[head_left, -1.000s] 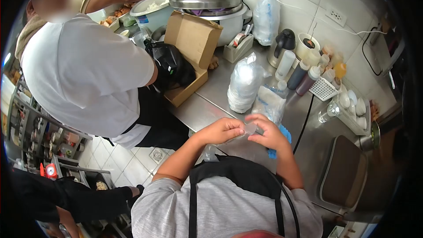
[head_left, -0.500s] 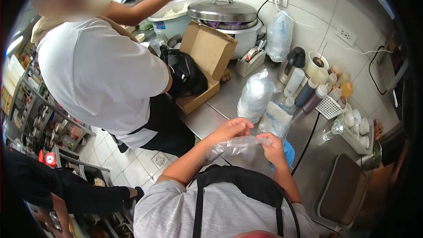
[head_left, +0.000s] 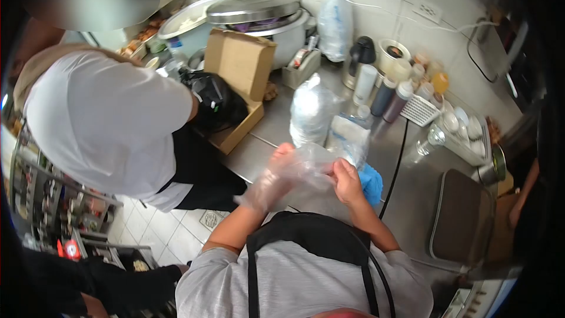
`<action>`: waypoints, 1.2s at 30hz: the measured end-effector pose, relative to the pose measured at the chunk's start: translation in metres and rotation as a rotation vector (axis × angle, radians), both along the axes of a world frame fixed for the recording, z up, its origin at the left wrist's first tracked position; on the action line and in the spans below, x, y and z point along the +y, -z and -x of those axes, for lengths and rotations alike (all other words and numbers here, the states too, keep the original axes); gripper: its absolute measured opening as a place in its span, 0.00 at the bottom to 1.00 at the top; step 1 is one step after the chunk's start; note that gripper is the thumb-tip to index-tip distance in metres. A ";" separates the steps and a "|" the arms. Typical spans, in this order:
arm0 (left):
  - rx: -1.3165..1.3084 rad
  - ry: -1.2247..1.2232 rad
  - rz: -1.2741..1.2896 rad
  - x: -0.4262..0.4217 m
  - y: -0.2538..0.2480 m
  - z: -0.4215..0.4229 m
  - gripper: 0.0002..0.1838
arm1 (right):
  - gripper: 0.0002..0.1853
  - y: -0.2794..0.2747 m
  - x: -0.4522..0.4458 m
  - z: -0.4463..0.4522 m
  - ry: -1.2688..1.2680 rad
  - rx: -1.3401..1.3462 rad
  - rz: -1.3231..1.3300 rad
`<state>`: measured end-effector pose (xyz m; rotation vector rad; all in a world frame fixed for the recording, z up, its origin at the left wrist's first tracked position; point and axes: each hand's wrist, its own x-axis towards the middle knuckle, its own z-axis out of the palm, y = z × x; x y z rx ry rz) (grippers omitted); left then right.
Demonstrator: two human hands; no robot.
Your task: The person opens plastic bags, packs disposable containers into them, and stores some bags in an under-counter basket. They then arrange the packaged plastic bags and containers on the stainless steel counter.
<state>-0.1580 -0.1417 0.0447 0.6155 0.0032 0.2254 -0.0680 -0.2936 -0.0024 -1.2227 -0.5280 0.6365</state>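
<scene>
As the head view looks down at the table [head_left: 318,203], the person's left hand [head_left: 275,172] sits inside or behind a sheath of clear film [head_left: 309,162], just below the centre. Some fingertips show pinkish at the film's upper edge, pointing toward 12 o'clock; glare and blur hide the other fingers, so how far they spread cannot be told. Thumb and fingers of the right hand [head_left: 348,181] are pinched together on the film's 2 o'clock end. The film's long axis slants from the left wrist, at 8 o'clock, up toward that pinch, its loose end crumpled round the wrist.

From the film, a white bag [head_left: 312,112] stands at 12 o'clock and a packet [head_left: 348,140] lies near 2 o'clock. Blue plastic [head_left: 371,184] lies just beside the right hand, between 3 and 4 o'clock. An open box [head_left: 240,62] is at 11 o'clock, and a co-worker in a white shirt [head_left: 106,118] stands between 9 and 10 o'clock.
</scene>
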 end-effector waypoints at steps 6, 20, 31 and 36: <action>0.165 0.468 -0.087 0.006 -0.004 -0.008 0.16 | 0.15 -0.037 0.003 -0.003 -0.182 0.411 -0.605; -0.052 0.063 -0.318 0.030 -0.037 -0.041 0.17 | 0.14 0.008 0.023 -0.033 -0.497 0.606 -0.374; -0.173 0.137 0.156 0.061 -0.057 -0.113 0.22 | 0.06 -0.099 0.100 -0.145 0.006 0.224 0.104; -0.005 0.296 0.251 0.084 -0.005 -0.114 0.24 | 0.07 -0.054 0.104 -0.153 0.002 0.100 0.229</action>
